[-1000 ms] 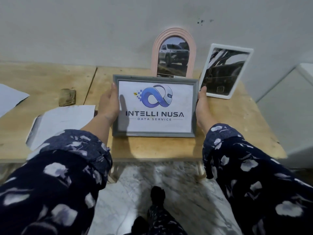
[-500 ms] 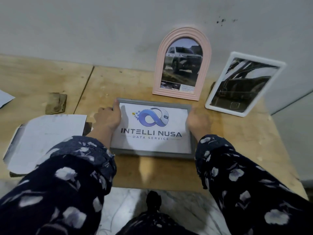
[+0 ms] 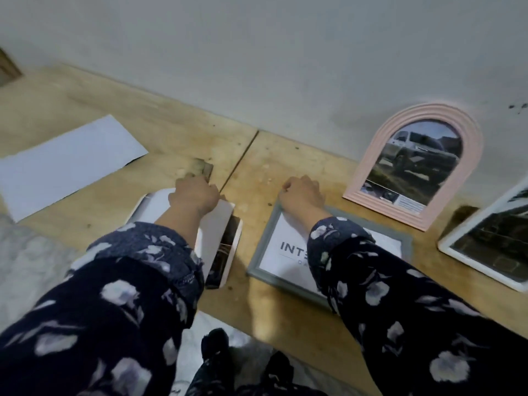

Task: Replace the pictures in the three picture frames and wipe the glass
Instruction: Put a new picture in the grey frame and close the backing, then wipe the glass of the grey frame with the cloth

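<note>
On grey frame [image 3: 258, 270], right hand [image 3: 303, 195] curled

1. I see the grey frame [image 3: 331, 250] now lying flat on the wooden table [image 3: 285, 155]; a second ago it was held upright at both sides.
2. The left hand [image 3: 195, 194] has left the frame and reaches over the paper stack [image 3: 217, 224] toward the small brown cloth [image 3: 204, 168].
3. The right hand [image 3: 301, 194] has moved to the frame's top left corner, curled closed there.
4. My view has swung left.
</note>
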A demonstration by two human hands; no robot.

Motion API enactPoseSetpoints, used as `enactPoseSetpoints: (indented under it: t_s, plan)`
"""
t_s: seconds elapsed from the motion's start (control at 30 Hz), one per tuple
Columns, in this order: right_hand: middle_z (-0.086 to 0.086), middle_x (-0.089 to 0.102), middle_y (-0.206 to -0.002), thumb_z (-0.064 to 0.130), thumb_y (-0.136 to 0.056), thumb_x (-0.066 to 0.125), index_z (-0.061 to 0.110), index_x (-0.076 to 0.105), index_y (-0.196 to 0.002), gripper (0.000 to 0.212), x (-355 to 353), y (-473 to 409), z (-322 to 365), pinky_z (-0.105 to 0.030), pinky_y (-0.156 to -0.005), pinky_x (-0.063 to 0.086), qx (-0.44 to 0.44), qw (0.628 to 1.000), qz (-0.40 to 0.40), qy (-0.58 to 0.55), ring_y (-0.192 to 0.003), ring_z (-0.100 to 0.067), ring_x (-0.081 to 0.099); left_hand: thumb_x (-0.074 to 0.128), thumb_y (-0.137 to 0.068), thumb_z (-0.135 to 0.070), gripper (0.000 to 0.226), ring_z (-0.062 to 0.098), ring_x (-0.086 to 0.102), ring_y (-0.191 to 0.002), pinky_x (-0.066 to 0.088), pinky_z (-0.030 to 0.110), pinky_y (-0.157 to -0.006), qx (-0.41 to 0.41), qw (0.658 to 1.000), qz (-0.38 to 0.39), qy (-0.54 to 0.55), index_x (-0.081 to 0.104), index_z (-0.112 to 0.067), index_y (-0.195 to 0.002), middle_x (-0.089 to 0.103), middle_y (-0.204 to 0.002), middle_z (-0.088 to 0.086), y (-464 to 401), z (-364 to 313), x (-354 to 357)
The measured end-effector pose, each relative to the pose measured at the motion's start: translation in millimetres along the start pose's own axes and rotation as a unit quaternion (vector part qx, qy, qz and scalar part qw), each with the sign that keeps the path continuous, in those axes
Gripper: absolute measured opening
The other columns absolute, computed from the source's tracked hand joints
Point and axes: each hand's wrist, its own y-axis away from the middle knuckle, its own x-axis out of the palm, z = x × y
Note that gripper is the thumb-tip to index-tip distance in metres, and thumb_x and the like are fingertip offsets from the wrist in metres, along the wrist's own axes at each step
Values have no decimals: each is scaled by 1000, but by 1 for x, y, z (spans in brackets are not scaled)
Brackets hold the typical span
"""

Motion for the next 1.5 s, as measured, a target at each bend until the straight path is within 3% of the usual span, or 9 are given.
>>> enactPoseSetpoints:
  t_s: [0.2, 0.33, 0.47, 0.73, 0.9, 1.03, 1.13, 1.27, 1.5]
  plan:
    - [-7, 55, -133, 4, -89, 44, 15, 56, -131, 45, 42, -31, 84, -25, -84, 44, -67, 993, 76, -60, -118, -28, 54, 32, -100, -25, 35, 35, 44, -122, 40, 47, -100, 25, 999, 31, 4, 52, -7, -122, 45, -136, 16, -40, 60, -24]
    - [-6, 57, -121, -5, -80, 42, 22, 57, -126, 55, 69, -47, 126, -39, -87, 52, -168, 983, 72, -19, -110, -28, 58, 37, -92, -10, 19, 34, 47, -114, 43, 49, -95, 73, 994, 77, 0, 53, -8, -102, 49, -116, 12, -68, 82, -29]
    - [-3, 56, -129, -2, -85, 45, 18, 58, -126, 47, 85, -57, 159, -37, -93, 46, -268, 962, 45, 35, -116, -25, 52, 39, -92, -10, 36, 29, 48, -123, 44, 44, -92, 114, 980, 108, -120, 48, -15, -126, 42, -137, 3, -75, 95, -32]
    - [4, 63, -103, 24, -89, 50, 9, 71, -97, 27, 103, -67, 163, -30, -78, 47, -277, 961, 2, -1, -94, -22, 56, 29, -95, -14, 58, 20, 34, -138, 37, 38, -95, 126, 966, 106, -200, 23, -25, -152, 14, -161, -5, -79, 99, -32]
    - [5, 42, -77, 19, -87, 51, 14, 52, -64, 23, 111, -68, 166, -30, -61, 32, -275, 961, -6, 23, -75, -17, 41, 32, -96, -18, 58, 22, 34, -137, 36, 38, -97, 119, 967, 97, -202, 21, -22, -152, 15, -160, -3, -73, 98, -33]
    - [1, 52, -76, 18, -90, 56, 14, 52, -66, 24, 115, -66, 162, -29, -64, 34, -253, 967, -33, -7, -77, -16, 45, 30, -98, -22, 55, 22, 31, -140, 33, 38, -101, 113, 967, 94, -208, 19, -20, -152, 21, -158, 0, -70, 95, -31]
    - [0, 67, -83, 12, -89, 60, 8, 69, -83, 11, 113, -59, 155, -27, -72, 46, -157, 961, -86, -210, -79, -16, 60, 29, -99, -24, 52, 22, 34, -139, 30, 41, -105, 109, 968, 93, -208, 22, -19, -150, 26, -156, 1, -69, 95, -29]
    - [-1, 67, -93, 16, -93, 59, 11, 66, -92, 8, 90, -45, 134, -27, -78, 52, 19, 895, -79, -438, -83, -15, 62, 22, -100, -32, 56, 22, 23, -145, 10, 55, -116, 104, 961, 101, -237, 16, -17, -153, 8, -162, -2, -69, 92, -24]
    - [-17, 54, -121, 11, -102, 40, 10, 47, -102, 7, 39, -14, 84, -54, -85, 54, 133, 610, -11, -781, -106, -35, 58, 7, -100, -53, 66, 21, -12, -149, -8, 65, -112, 195, 953, 58, -227, -9, -20, -154, -18, -160, -4, -31, 53, 1]
